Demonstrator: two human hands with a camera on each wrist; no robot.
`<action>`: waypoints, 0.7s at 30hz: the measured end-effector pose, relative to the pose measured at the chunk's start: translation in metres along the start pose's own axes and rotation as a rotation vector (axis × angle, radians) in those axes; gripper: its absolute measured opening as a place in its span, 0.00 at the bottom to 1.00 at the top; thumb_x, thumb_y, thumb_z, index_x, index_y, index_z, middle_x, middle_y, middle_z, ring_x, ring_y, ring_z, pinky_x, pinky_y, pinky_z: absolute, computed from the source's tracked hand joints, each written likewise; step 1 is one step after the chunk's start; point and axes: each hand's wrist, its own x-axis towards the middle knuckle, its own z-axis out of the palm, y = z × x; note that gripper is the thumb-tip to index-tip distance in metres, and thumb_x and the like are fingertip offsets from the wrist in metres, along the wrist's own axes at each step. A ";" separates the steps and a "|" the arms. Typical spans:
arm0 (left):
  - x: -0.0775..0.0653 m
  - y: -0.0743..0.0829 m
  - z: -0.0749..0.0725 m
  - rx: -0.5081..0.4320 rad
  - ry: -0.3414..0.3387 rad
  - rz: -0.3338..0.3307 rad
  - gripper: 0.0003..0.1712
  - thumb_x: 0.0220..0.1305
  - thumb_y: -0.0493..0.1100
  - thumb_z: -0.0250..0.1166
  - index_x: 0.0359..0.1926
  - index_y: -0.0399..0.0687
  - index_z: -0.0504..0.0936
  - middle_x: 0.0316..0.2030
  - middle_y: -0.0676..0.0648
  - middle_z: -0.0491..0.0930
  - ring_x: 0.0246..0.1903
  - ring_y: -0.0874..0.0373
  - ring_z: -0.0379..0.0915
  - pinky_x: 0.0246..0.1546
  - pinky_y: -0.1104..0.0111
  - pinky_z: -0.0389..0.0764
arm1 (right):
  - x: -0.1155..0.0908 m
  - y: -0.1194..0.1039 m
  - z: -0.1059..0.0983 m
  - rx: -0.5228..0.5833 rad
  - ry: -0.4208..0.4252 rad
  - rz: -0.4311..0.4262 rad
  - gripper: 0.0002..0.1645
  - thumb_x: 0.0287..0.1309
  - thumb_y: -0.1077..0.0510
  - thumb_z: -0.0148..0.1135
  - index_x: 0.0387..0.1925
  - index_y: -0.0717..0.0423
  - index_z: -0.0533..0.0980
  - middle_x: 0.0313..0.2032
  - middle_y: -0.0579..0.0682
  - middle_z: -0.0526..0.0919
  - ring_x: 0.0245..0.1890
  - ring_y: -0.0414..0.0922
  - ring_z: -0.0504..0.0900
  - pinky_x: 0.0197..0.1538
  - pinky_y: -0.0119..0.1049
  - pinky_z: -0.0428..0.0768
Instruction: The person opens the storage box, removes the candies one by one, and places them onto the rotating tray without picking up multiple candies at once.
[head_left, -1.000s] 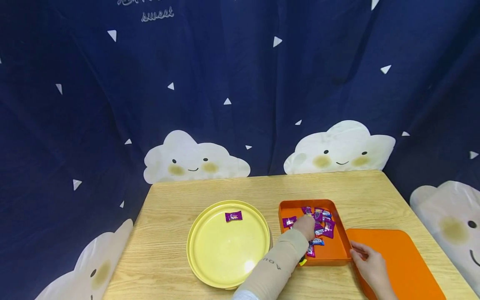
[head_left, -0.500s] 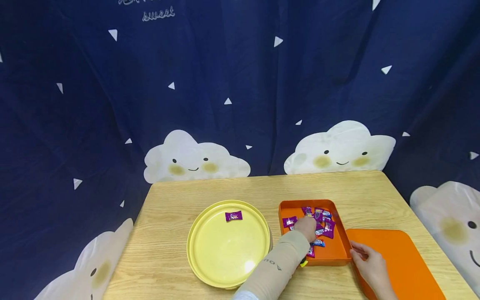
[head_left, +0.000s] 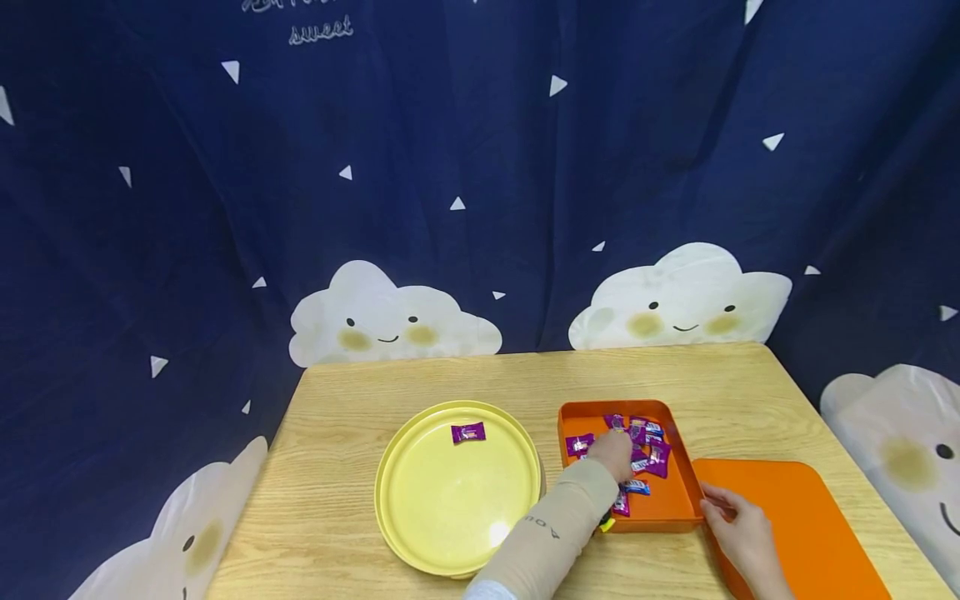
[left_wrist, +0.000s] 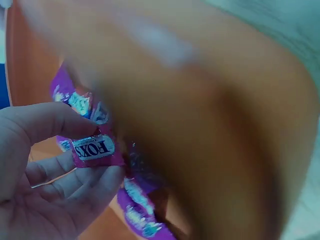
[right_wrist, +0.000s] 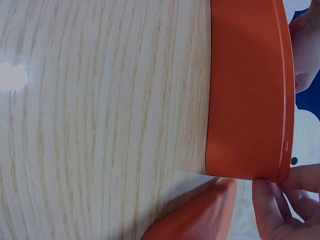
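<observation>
Inside the orange box (head_left: 671, 507), my left hand (head_left: 612, 455) is down among several wrapped candies in purple and in blue-and-white. The left wrist view shows it pinching a purple-red candy (left_wrist: 92, 151) marked FOX'S between thumb and fingers; the beige sleeve (head_left: 551, 521) hides part of the box's near left corner. My right hand (head_left: 738, 529) grips that box at its near right corner, with thumb and fingertips (right_wrist: 300, 177) at the rim in the right wrist view. One purple candy (head_left: 468, 432) lies on the round yellow tray (head_left: 457, 500), left of the box.
Right of the box, a flat orange lid (head_left: 806, 521) lies on the wooden table (head_left: 337, 417), partly under my right hand. A dark blue curtain (head_left: 450, 125) with white clouds hangs behind the table and along both sides.
A blue-and-white candy by my left hand has shifted slightly right. Both hands keep nearly the same places, the right one staying at the box corner.
</observation>
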 end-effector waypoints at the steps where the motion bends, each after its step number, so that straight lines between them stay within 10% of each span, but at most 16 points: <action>1: -0.003 -0.001 -0.003 -0.003 0.016 0.012 0.12 0.43 0.47 0.74 0.32 0.55 0.83 0.28 0.58 0.79 0.26 0.64 0.72 0.30 0.72 0.77 | 0.000 0.000 0.000 0.001 0.001 -0.002 0.19 0.54 0.64 0.59 0.47 0.71 0.75 0.36 0.64 0.82 0.24 0.25 0.72 0.27 0.25 0.74; 21: -0.014 -0.027 -0.055 -0.046 0.137 0.220 0.21 0.49 0.44 0.70 0.46 0.50 0.77 0.37 0.54 0.77 0.34 0.66 0.72 0.36 0.78 0.74 | 0.003 0.000 0.000 -0.020 -0.041 0.071 0.20 0.56 0.63 0.58 0.49 0.70 0.74 0.38 0.63 0.81 0.29 0.36 0.77 0.29 0.26 0.74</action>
